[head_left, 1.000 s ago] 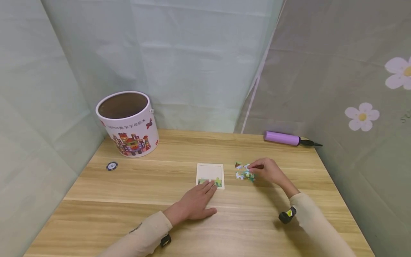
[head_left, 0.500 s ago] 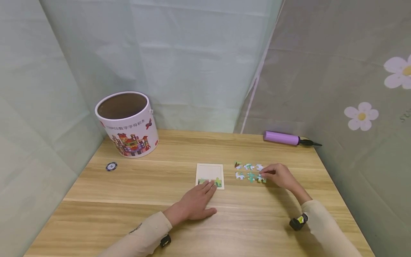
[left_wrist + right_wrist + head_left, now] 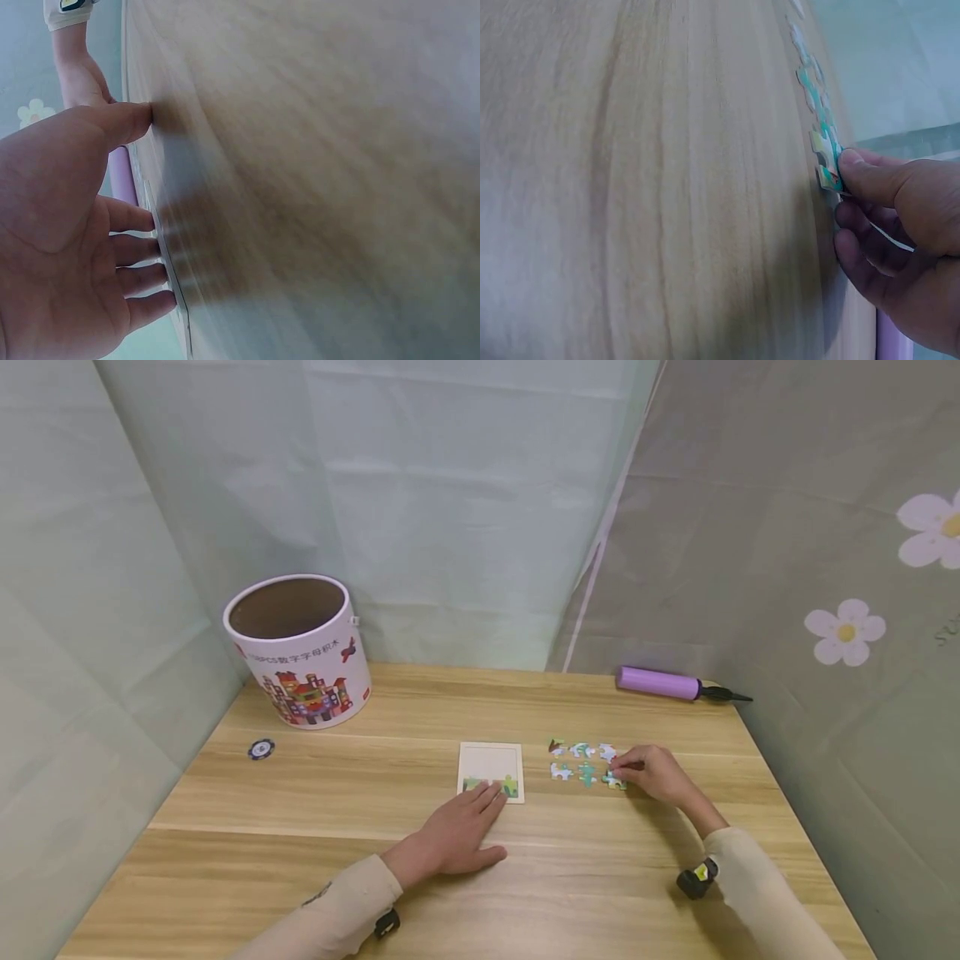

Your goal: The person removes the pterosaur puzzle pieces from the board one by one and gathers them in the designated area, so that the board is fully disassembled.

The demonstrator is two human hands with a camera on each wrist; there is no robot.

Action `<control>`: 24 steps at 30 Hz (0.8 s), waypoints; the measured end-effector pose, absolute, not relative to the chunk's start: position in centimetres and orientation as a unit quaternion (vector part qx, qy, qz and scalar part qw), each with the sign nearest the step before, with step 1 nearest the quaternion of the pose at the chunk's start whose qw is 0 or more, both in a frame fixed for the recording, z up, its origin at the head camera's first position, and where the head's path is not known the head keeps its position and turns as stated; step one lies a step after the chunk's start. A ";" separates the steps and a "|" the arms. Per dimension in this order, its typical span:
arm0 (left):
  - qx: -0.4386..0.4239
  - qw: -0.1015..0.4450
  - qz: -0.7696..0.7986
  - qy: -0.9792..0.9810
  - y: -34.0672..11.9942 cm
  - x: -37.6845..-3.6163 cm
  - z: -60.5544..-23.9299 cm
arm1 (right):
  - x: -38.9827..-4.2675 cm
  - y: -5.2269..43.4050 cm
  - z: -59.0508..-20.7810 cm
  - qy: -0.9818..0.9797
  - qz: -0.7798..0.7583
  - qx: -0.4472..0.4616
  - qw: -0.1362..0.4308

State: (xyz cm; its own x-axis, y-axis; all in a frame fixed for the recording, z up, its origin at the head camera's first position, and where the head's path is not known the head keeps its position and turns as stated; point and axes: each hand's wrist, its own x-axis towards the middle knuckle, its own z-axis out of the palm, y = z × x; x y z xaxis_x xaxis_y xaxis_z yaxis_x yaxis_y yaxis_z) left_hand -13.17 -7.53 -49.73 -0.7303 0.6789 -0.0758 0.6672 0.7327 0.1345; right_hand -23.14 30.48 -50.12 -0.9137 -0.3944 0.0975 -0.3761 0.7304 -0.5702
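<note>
A square jigsaw board [image 3: 491, 762] lies on the wooden table, with green puzzle pieces [image 3: 512, 786] filling its near strip. My left hand [image 3: 459, 837] rests flat, its straight fingers on the board's near edge and partly covering those pieces. To the board's right, loose jigsaw pieces [image 3: 581, 749] lie spread in two rows. At their near right end my right hand [image 3: 657, 775] pinches a puzzle piece [image 3: 825, 161] between thumb and fingers; in the right wrist view it lies at the table surface.
A white printed bucket [image 3: 303, 647] stands at the back left, with a poker chip [image 3: 261, 748] in front of it. At the back right lies a purple hand pump [image 3: 660, 683]. Cloth walls border the table's back and sides.
My right hand has moved right along the loose pieces, which are now spread apart into rows. The near right piece has slid slightly right and nearer. My left hand has stayed put.
</note>
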 end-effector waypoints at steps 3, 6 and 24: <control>0.362 0.061 0.051 0.929 -7.5 -13.1 -49.7 | -23.3 30.4 -50.4 0.931 -0.297 -0.210 0.013; 0.363 0.060 0.051 0.929 -7.5 -13.1 -49.7 | -23.3 30.4 -50.6 0.932 -0.294 -0.212 0.008; 0.343 0.056 0.045 0.937 -6.9 -13.2 -49.6 | -23.3 26.0 -47.7 0.909 -0.310 -0.275 -0.030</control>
State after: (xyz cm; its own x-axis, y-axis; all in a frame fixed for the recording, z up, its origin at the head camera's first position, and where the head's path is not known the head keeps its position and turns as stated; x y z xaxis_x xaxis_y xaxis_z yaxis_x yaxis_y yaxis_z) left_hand -13.15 -6.87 -49.60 -0.7581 0.6478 -0.0750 0.6378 0.7605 0.1221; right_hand -23.30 25.97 -47.75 -0.8465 -0.4821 0.2260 -0.5197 0.6561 -0.5472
